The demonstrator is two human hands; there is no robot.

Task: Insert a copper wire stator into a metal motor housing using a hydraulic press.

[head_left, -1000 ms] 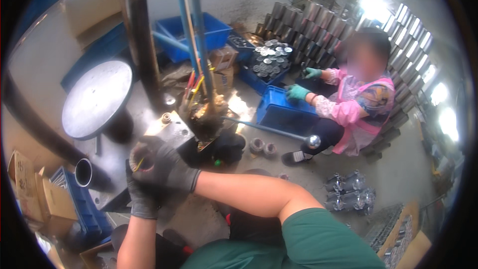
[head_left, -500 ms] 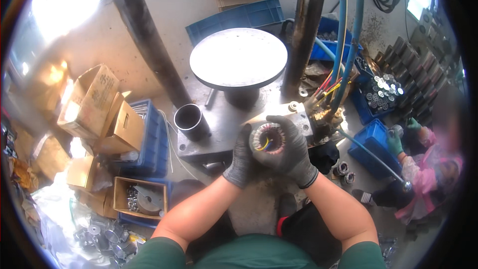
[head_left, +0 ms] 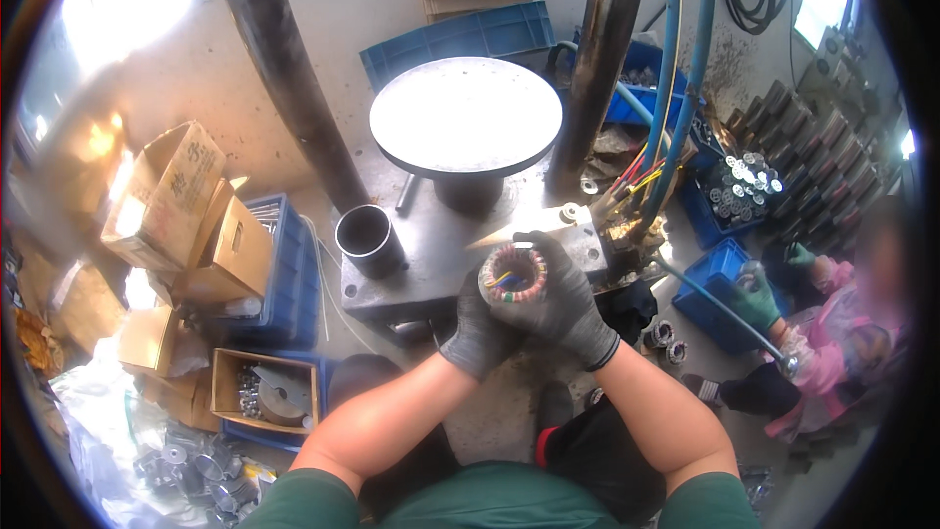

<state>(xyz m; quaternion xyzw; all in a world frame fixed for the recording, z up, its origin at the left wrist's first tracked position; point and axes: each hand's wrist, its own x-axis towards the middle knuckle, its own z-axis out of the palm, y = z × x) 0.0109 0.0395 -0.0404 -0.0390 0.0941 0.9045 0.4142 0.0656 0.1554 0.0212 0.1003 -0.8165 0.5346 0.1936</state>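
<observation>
In front of my chest, at the near edge of the steel base (head_left: 427,286), both hands hold a motor stator (head_left: 514,295). It is a ring with wound coils, with yellow and blue wires inside its bore. My left hand (head_left: 478,335), in a dark grey glove, is closed around its lower left side. My right hand (head_left: 568,296), gloved the same, wraps the right side, its fingers curled at the far rim. A small white patch shows by those fingertips; I cannot tell what it is. On the base stands an open steel tube (head_left: 372,260), left of my hands.
A round plate (head_left: 465,118) stands on the base between two posts (head_left: 294,78). Cardboard boxes (head_left: 235,255) and blue crates lie left. Several stators (head_left: 659,335) sit on the floor, right. Hoses (head_left: 681,118) hang there, and a co-worker in pink (head_left: 832,343) handles parts over a blue crate.
The stator has tipped and shifted slightly left, with its opening more toward the far side. My left hand has slid lower around it. The white patch shows now by my right fingertips.
</observation>
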